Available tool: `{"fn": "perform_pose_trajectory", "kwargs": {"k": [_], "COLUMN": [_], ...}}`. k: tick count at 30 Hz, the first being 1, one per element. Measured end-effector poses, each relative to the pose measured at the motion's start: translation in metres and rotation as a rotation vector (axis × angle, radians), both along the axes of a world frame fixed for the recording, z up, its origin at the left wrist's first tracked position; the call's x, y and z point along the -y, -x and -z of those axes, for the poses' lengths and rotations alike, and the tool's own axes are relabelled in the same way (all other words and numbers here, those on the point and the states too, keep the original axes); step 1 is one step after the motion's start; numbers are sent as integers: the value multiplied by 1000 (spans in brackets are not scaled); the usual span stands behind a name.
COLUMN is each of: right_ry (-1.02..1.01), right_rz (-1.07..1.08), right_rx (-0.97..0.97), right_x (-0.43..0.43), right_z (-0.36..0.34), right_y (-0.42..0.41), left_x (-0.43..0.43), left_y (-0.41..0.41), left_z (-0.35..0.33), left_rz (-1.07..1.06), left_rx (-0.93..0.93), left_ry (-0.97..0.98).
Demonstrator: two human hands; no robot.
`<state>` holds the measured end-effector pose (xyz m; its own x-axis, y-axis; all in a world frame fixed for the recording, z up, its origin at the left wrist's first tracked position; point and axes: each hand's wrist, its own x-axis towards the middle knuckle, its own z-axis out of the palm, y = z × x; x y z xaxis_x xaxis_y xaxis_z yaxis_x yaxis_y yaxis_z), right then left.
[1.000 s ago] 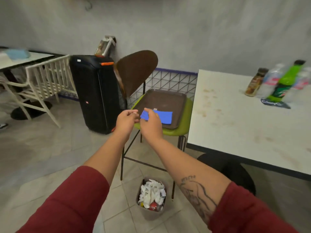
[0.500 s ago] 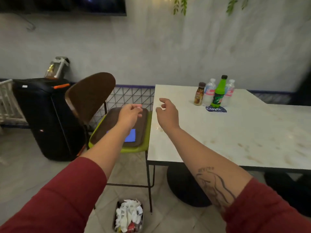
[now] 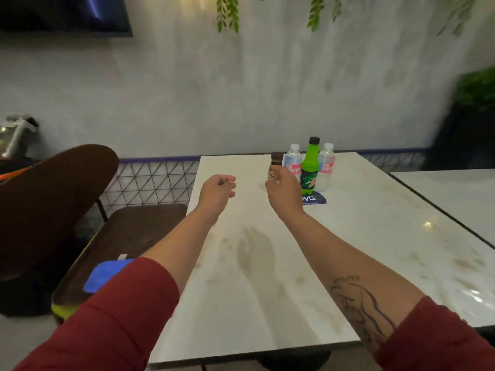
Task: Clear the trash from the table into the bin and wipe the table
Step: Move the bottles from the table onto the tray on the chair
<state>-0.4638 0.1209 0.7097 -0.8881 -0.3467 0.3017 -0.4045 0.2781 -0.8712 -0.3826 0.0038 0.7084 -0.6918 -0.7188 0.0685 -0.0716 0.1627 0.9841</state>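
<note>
Both forearms stretch out over the stained table (image 3: pixel 361 236). The left hand (image 3: pixel 218 192) hovers loosely curled and holds nothing. The right hand (image 3: pixel 285 195) curls at the brown bottle (image 3: pixel 276 159) near the table's far edge; whether it grips the bottle I cannot tell. The blue cloth (image 3: pixel 107 274) lies on a tray (image 3: pixel 128 231) left of the table.

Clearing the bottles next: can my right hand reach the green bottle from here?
Probably yes. The right hand is up by the brown bottle, and the green bottle stands just beside it, its near side unblocked.
</note>
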Motion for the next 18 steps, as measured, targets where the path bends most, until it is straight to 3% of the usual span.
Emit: {"fn": "perform_pose_trajectory", "kwargs": {"k": [9, 18], "right_ry": [-193, -436], "right_rz": [107, 43], "right_rx": [-88, -231], "right_x": [13, 42], "right_z": [4, 6], "right_y": [141, 212], "left_x": [3, 20], "left_y": [132, 213], "left_z": [1, 13], "left_rz": [-26, 17], "left_rx": [127, 221], "left_ry": [188, 326]}}
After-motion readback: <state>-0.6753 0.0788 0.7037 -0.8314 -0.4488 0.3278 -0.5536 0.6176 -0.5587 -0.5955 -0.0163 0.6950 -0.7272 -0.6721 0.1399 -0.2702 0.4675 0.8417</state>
